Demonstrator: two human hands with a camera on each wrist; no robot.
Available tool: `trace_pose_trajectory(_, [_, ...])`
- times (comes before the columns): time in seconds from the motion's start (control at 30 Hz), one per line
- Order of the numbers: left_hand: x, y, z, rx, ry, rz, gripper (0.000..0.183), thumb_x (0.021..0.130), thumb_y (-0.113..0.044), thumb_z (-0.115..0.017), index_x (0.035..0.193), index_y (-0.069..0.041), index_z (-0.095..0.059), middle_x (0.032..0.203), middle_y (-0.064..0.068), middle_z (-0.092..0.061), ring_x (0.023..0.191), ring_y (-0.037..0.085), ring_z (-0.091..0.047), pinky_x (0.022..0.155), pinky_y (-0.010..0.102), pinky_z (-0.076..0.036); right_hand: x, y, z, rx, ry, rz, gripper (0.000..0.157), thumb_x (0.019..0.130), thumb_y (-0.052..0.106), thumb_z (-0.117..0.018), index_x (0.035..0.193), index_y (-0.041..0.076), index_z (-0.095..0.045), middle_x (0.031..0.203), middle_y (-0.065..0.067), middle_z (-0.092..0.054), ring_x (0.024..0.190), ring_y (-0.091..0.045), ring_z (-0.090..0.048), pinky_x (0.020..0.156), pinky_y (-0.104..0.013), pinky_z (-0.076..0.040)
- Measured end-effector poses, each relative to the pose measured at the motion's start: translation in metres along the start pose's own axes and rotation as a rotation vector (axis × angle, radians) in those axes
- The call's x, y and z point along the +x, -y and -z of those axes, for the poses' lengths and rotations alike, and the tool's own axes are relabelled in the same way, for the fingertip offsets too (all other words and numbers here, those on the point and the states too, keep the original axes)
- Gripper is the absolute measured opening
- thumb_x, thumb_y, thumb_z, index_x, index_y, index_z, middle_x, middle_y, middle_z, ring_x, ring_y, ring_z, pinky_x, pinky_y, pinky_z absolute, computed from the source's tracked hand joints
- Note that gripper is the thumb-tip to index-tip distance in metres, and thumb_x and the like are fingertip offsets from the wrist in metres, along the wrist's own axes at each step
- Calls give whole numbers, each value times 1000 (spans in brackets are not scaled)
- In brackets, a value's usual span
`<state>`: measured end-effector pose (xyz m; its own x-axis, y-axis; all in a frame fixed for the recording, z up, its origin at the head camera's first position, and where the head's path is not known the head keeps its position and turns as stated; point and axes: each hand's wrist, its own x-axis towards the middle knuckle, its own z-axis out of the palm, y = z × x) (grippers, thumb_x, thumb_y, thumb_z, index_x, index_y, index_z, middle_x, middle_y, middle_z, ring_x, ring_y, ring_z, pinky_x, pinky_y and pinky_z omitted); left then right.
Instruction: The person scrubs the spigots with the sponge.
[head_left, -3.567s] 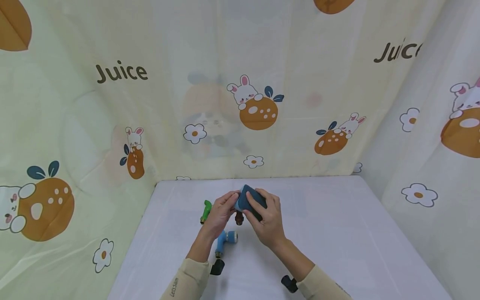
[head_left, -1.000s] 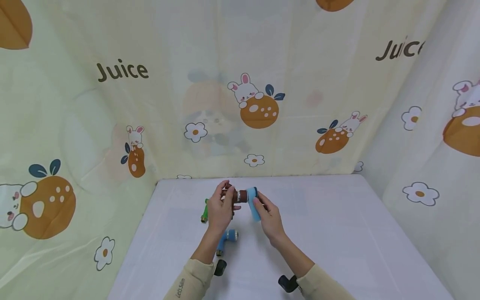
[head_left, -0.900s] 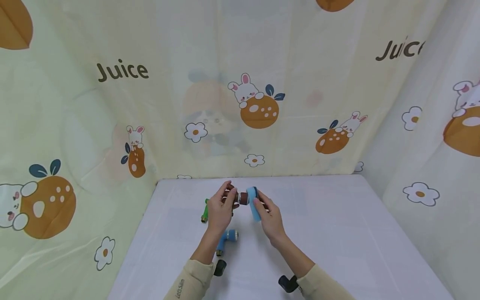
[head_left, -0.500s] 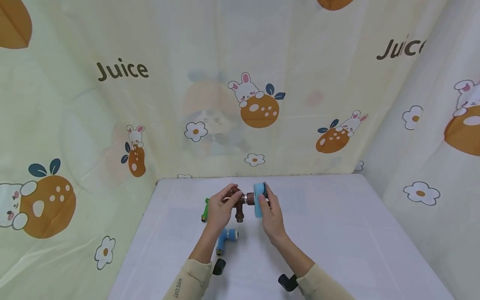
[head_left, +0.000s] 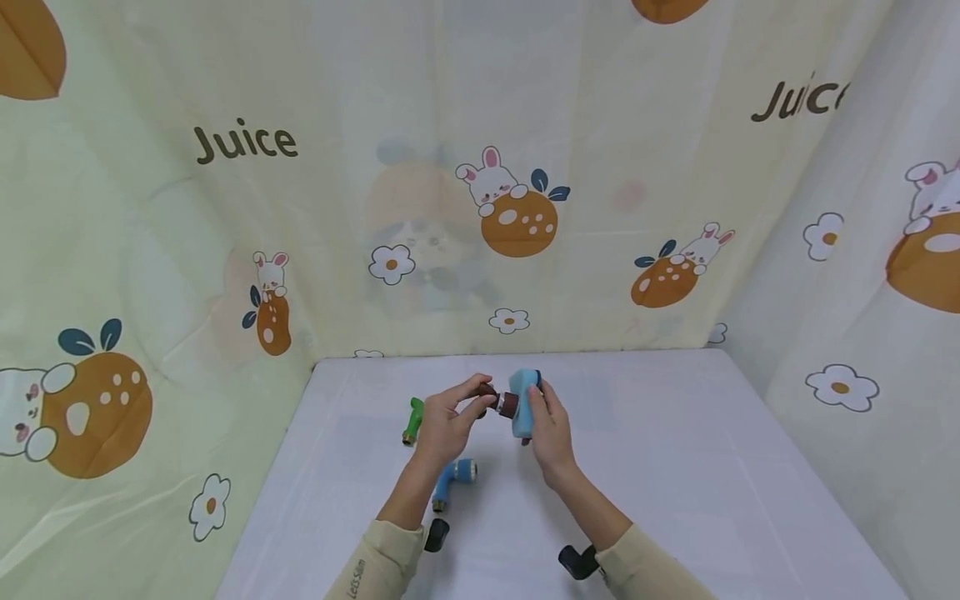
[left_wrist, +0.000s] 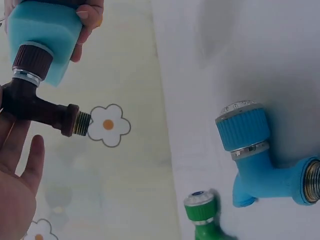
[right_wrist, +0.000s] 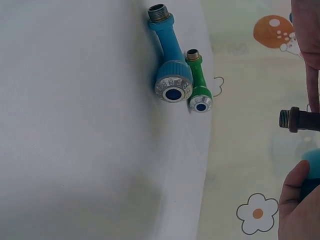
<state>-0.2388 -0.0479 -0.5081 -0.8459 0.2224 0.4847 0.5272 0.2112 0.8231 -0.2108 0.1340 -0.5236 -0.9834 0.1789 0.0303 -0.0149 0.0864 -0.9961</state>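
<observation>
My left hand (head_left: pixel 444 427) grips a dark brown tap (left_wrist: pixel 45 110) by its body, up off the table. Its ribbed knob (left_wrist: pixel 33 60) points at a sponge (head_left: pixel 522 404), and in the left wrist view the knob overlaps the sponge's light blue face. My right hand (head_left: pixel 553 435) holds that sponge from its dark side, thumb and fingers around the edges. The tap's threaded end (right_wrist: pixel 285 119) sticks out free in the right wrist view. Part of the tap's body is hidden behind my left fingers.
A blue tap (head_left: pixel 444 483) lies on the white table (head_left: pixel 660 467) under my hands. Farther back and left lies a green tap (head_left: pixel 412 422). Black pieces (head_left: pixel 437 535) show beside both sleeves. A printed curtain (head_left: pixel 337 208) hangs behind the table.
The sponge has turned from dark side up to upright, its light face toward the tap. My left hand has turned the tap, so its hanging outlet no longer shows in the head view.
</observation>
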Motion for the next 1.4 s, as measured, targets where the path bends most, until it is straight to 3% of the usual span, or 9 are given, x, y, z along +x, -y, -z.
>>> trace_pose_trajectory(0.17, [-1,-3,-2,136,30,-210,32,96,-14,-73,129,-15,-74,119,4,-78,109,17,-75,90,34,-62,0,-3,1,25,-3,3,53,112,50,-33,145,12,-49,116,-16,-58,84,-21,-55,57,-28,-51])
trace_pose_trajectory(0.3, [1,-6,-1,114,56,-229,30,97,-12,-72,127,-13,-74,117,5,-78,106,18,-77,87,25,-61,0,-2,2,37,-11,11,52,112,51,-32,140,11,-52,112,-16,-58,84,-21,-55,58,-31,-53])
trace_pose_trajectory(0.43, [2,-5,1,52,14,-99,25,98,-16,-71,123,-16,-75,104,4,-80,88,20,-78,75,23,-61,-1,-1,0,8,-12,57,51,111,50,-38,145,15,-54,114,-16,-61,89,-25,-56,66,-37,-55])
trace_pose_trajectory(0.53, [3,-3,2,16,-27,13,22,99,-22,-71,120,-21,-75,95,2,-79,77,20,-75,72,22,-58,-2,0,-2,-59,-10,115,52,111,48,-43,153,18,-51,130,-14,-65,106,-28,-60,82,-43,-57])
trace_pose_trajectory(0.67, [4,-1,3,-108,-33,151,22,98,-24,-73,119,-18,-75,93,6,-79,86,17,-75,81,27,-62,-4,1,-3,-143,-10,192,53,111,43,-45,158,19,-46,145,-11,-60,122,-32,-59,98,-51,-51])
trace_pose_trajectory(0.8, [3,1,8,-319,1,330,26,98,-22,-73,123,-11,-73,100,10,-78,96,18,-78,83,36,-63,-5,2,-2,-148,25,280,48,111,35,-48,157,19,-47,146,-9,-60,123,-30,-59,101,-54,-51])
trace_pose_trajectory(0.97, [2,3,14,-480,33,505,32,98,-24,-74,125,-7,-72,100,5,-79,90,15,-78,77,31,-63,-3,2,0,-135,105,403,45,112,25,-47,157,22,-47,150,-8,-60,133,-29,-59,106,-58,-50])
trace_pose_trajectory(1.2, [1,6,19,-571,103,596,37,100,-24,-71,129,0,-69,100,3,-80,88,15,-79,74,27,-63,-6,6,1,-208,139,571,54,105,11,-56,158,19,-47,147,-8,-59,124,-25,-58,100,-46,-53])
trace_pose_trajectory(1.4, [2,7,18,-520,89,560,37,100,-24,-71,130,-2,-69,102,3,-80,90,15,-78,78,30,-63,-3,6,1,-212,145,597,56,102,4,-61,155,12,-49,145,-10,-59,126,-24,-57,103,-40,-53])
